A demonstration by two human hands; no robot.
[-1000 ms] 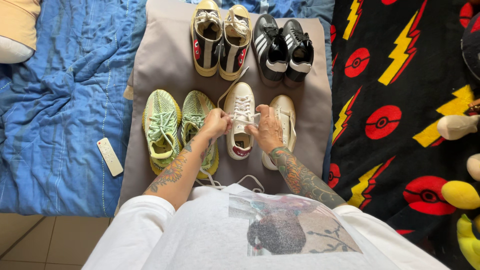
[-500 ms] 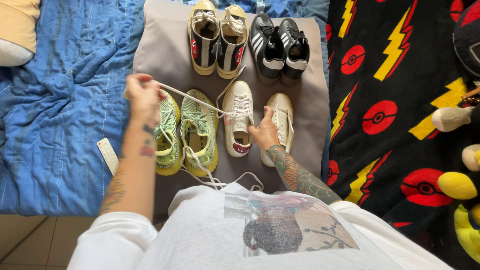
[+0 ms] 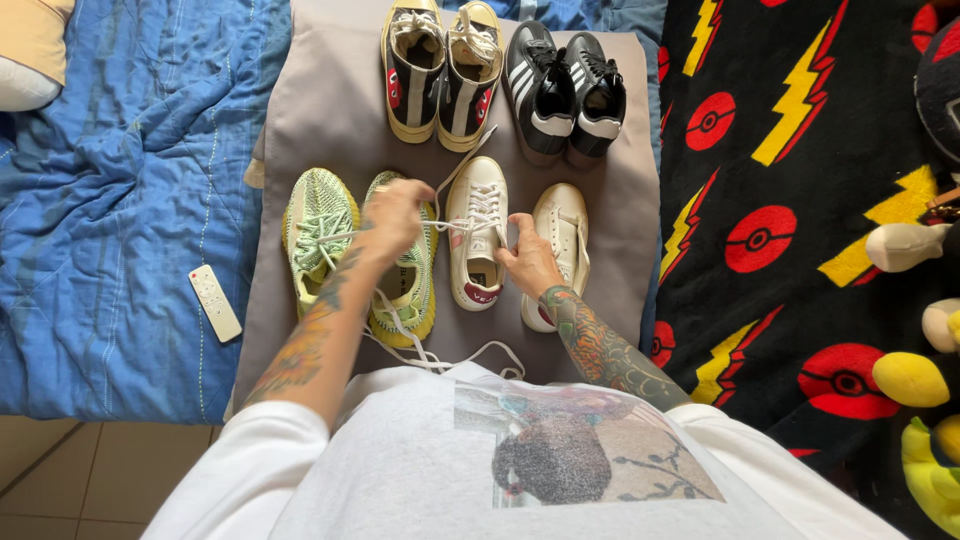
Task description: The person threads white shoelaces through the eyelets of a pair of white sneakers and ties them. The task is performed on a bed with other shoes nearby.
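Observation:
A white sneaker (image 3: 478, 205) with a red heel tab lies on a grey cushion (image 3: 330, 120). My left hand (image 3: 398, 215) hovers over the green knit sneaker (image 3: 402, 290) just left of it and pinches the white lace (image 3: 450, 224) that runs across to the white sneaker. My right hand (image 3: 528, 262) presses on the white sneaker's right side near its tongue. Its mate, another white sneaker (image 3: 560, 235), lies partly under my right wrist. A loose lace (image 3: 470, 357) trails near my shirt.
A second green knit sneaker (image 3: 318, 235) is at the left. Black-and-cream high-tops (image 3: 440, 70) and black striped sneakers (image 3: 565, 90) stand at the back. A white remote (image 3: 215, 302) rests on the blue quilt (image 3: 110, 200). A black blanket with bolts (image 3: 800, 200) and plush toys (image 3: 915, 375) lie right.
My left hand, which had pulled the lace far out to the left half a second ago, has come back in close to the white sneaker. My right hand stayed on the shoe.

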